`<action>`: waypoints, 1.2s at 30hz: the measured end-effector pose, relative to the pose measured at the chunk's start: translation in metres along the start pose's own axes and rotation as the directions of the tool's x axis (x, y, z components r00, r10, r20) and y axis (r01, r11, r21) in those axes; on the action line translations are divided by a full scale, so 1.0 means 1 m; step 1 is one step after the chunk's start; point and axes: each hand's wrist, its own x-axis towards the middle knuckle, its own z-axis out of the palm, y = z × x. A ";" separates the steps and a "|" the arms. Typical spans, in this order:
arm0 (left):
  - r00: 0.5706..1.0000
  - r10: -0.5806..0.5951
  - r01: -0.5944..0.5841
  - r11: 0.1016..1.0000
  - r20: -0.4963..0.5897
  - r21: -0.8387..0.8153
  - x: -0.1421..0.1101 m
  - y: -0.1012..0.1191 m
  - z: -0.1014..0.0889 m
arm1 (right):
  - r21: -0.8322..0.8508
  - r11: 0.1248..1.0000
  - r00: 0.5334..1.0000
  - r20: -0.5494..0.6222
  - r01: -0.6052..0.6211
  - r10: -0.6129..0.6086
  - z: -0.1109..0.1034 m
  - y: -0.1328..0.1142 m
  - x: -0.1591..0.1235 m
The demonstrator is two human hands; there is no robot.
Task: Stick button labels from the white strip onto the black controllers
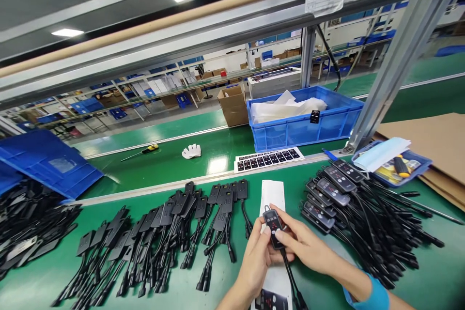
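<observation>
Many corded devices [333,191] flank the held controller [272,225].

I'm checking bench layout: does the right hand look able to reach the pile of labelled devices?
Probably yes: the pile lies close beside the right hand, nothing visibly between them, though that hand is holding a device now.

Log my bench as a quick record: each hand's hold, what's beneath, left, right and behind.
Left-hand grip: closed around a black cabled device
Right-hand grip: on the same device, thumb on its printed face
Beneath: white strip, black labels at its near end
Left: black cabled devices in rows, plain sides up
Right: pile of cabled devices, several printed faces up
Behind: label sheet, blue bin
</observation>
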 end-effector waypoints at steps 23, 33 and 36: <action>0.971 0.181 -0.220 0.453 0.153 0.864 -0.043 0.047 -0.045 | -0.926 -0.041 0.839 -0.319 -0.374 -0.440 -0.096 -0.046 -0.010; 0.905 0.067 -0.425 0.170 0.420 0.889 -0.032 0.040 -0.048 | -0.684 0.662 0.929 0.367 0.305 -0.048 0.034 -0.011 -0.016; 0.901 0.092 -0.434 0.146 0.424 0.889 -0.033 0.041 -0.047 | -0.670 0.664 0.904 0.426 0.332 -0.023 0.046 0.006 -0.016</action>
